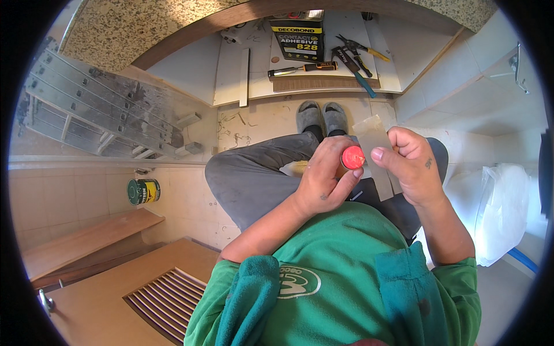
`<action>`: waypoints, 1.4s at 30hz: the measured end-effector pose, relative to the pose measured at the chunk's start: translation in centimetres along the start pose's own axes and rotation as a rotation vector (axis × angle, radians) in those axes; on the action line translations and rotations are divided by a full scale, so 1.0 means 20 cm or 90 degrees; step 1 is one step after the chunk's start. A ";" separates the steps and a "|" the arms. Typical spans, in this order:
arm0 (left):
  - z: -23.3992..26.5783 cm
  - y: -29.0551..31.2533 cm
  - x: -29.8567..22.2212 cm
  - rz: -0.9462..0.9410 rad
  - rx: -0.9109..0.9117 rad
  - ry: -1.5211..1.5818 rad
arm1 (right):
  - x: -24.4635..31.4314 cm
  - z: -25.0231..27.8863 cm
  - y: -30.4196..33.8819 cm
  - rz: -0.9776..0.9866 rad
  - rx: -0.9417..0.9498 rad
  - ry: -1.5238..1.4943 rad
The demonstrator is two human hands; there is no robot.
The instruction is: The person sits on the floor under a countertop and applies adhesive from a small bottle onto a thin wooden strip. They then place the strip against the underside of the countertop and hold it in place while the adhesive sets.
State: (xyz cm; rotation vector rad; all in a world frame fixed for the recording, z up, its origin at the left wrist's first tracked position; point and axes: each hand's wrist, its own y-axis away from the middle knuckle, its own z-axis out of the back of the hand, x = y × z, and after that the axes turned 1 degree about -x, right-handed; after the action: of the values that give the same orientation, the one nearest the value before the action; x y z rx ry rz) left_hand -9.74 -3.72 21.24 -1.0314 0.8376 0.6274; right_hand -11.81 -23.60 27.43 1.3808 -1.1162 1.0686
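Note:
Over my lap, my left hand is wrapped round a small bottle with a red cap. The cap's tip points up, and most of the bottle's body is hidden by my fingers. Close beside it, my right hand pinches a thin, flat beige-grey strip between thumb and fingers. The strip stands at a slant just right of the cap, and its lower end looks split or doubled. From this angle I cannot tell whether strip and cap touch.
In the cabinet ahead are a black adhesive can, a chisel, a hammer and pliers. A metal ladder leans at left, near a green tin. A louvred wooden door lies lower left; white plastic is at right.

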 end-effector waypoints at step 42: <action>-0.06 0.04 0.05 -0.023 -0.040 -0.159 | -0.02 -0.06 0.02 -0.020 -0.035 0.029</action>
State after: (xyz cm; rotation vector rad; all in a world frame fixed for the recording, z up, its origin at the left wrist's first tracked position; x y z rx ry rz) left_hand -10.14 -4.44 19.79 -0.9992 0.5830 0.7381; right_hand -12.30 -22.39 27.14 1.3204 -1.0793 1.0339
